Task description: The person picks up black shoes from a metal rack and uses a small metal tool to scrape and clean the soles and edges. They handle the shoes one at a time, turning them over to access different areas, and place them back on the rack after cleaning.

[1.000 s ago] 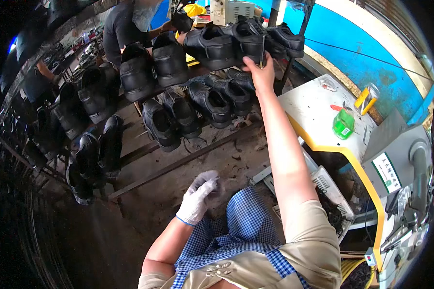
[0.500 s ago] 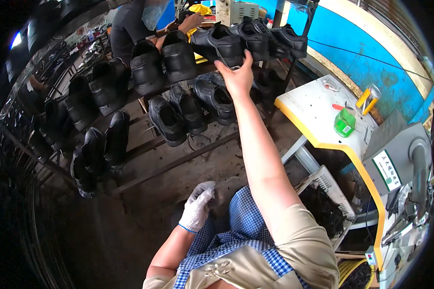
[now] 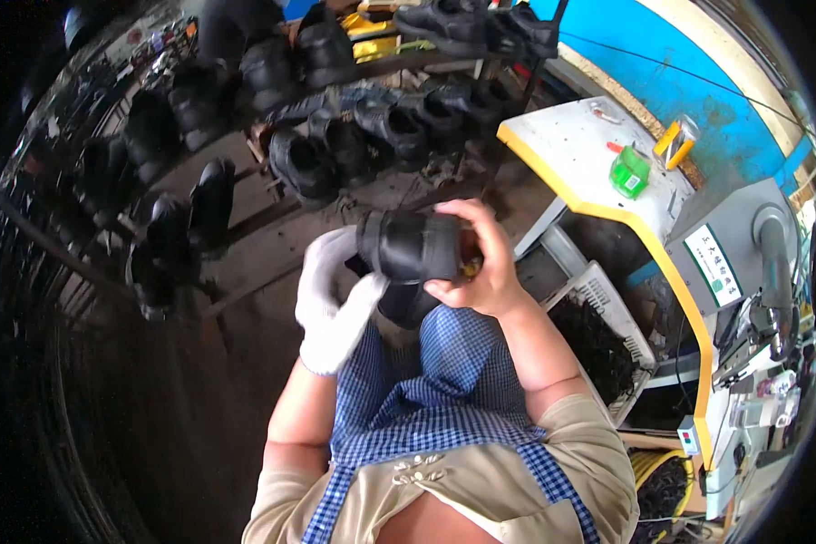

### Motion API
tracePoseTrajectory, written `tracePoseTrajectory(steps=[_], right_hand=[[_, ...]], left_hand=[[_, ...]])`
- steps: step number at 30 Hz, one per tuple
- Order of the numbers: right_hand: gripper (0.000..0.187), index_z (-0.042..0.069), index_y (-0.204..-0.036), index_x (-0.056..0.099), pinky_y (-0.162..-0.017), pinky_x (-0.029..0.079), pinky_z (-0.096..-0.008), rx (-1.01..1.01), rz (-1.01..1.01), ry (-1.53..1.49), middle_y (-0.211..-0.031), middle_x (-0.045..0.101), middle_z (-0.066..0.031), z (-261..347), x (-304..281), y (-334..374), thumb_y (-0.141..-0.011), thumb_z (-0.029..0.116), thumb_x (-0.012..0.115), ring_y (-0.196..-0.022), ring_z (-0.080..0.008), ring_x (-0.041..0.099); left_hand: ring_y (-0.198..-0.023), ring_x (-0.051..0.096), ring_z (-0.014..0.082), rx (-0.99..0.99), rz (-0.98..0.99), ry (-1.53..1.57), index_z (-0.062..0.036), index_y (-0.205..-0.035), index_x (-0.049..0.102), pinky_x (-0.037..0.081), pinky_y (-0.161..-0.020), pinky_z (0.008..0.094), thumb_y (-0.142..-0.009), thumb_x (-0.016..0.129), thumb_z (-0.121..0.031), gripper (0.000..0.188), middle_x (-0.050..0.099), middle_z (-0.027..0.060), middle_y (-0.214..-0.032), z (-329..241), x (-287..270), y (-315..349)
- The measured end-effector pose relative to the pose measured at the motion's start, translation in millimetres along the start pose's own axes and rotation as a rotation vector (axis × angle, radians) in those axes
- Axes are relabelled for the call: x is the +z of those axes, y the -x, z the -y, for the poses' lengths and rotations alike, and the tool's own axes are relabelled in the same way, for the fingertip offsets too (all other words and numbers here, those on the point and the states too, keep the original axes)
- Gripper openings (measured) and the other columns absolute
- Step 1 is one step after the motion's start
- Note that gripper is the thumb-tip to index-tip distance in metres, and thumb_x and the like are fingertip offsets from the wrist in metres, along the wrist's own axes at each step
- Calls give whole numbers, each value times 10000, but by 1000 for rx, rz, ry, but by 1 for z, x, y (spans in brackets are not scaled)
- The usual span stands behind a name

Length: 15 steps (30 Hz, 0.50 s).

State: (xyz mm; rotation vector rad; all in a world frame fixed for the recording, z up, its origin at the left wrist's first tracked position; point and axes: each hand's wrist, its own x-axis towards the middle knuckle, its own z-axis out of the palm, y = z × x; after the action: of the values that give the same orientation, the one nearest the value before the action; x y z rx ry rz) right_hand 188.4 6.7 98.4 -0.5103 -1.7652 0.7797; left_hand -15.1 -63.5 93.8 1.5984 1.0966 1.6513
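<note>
A black leather shoe [image 3: 412, 245] is held sideways in front of my lap, between my two hands. My bare right hand [image 3: 485, 263] grips its right end, thumb below and fingers over the top. My left hand [image 3: 328, 304], in a white knit glove, curls round the left end, its fingers partly hidden behind the shoe. Just beneath hangs a second dark shoe [image 3: 406, 308], mostly covered; which hand bears it I cannot tell. Beyond my hands, several black shoes [image 3: 394, 131] line the lower level of a rack, and another black shoe [image 3: 444, 25] sits above them.
To the right stands a white table [image 3: 571, 136] with a yellow edge, bearing a green plastic container [image 3: 629, 172] and a yellow-banded jar [image 3: 675, 142]. A white crate [image 3: 621, 317] of dark scraps sits below it. A grey machine [image 3: 730, 254] with a pipe is at far right.
My right hand has come down from the upper rack with a black shoe to in front of my lap. My gloved left hand has risen to meet it. The view has tipped downward.
</note>
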Motion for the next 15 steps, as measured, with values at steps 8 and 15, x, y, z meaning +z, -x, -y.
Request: tracePoseTrajectory(steps=[8, 15], right_hand=[[542, 53, -1169, 640, -742, 548, -308, -172, 134, 157, -1131, 589, -116, 6, 11, 32, -683, 184, 840, -976, -220, 642], [249, 88, -945, 688, -494, 500, -295, -295, 294, 597, -865, 586, -15, 55, 8, 25, -708, 100, 765, -632, -164, 636]], left_hand=[[-921, 610, 116, -470, 143, 392, -3, -1158, 607, 486, -848, 269, -920, 614, -107, 260, 664, 58, -1043, -14, -1, 43], [-884, 643, 192, 25, 90, -100, -2, -1103, 635, 495, -816, 289, -853, 679, -91, 269, 671, 112, -1017, -17, 5, 54]])
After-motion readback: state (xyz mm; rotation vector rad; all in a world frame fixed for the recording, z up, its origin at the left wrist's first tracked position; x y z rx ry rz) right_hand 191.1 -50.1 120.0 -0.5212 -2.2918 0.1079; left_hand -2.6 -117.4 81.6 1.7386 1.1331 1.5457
